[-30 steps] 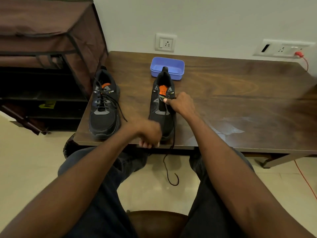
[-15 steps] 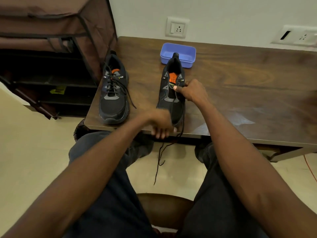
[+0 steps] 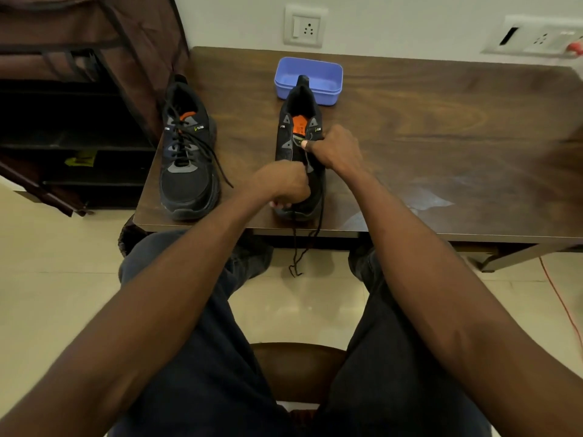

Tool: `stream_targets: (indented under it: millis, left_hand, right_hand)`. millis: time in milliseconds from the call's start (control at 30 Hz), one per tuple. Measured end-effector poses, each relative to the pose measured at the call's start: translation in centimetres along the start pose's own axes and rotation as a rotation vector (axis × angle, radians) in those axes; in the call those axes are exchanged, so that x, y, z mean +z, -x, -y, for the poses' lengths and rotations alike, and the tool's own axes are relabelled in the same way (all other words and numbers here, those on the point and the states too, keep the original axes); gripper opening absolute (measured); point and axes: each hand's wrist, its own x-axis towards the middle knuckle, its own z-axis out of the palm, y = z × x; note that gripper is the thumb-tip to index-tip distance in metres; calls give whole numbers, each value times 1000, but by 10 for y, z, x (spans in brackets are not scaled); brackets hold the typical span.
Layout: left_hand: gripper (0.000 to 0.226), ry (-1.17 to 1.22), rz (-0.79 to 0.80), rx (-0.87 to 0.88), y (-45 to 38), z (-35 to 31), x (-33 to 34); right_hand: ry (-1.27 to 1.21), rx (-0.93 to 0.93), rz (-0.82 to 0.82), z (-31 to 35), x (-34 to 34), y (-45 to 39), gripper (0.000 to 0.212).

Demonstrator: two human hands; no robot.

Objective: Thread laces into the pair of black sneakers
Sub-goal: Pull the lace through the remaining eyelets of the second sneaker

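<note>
Sneakers both sit on the desk (image 3: 410,146): left sneaker (image 3: 187,159) laced, right sneaker (image 3: 299,152) half done. Our left hand (image 3: 280,184) has its fingers curled on the lace (image 3: 317,228) near the toe, and the right hand (image 3: 334,149) pinches by an eyelet. Lace looks limp and light, so we'd grab near the stiff tip; the shoe's soft upper likely needs bracing.
</note>
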Motion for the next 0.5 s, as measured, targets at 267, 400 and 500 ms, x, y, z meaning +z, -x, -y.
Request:
stream_targets:
  millis: [267,400,500]
  left_hand:
    - [27,-261,597,7,31,10,58]
    - [31,-150,506,-30,28,7,53]
    - [37,75,307,-3,25,7,28]
  right_hand:
    - [-38,74,5,5,-1,-1,38]
    - [-12,41,18,3,-3,1,43]
    - [20,0,39,2,-5,2,43]
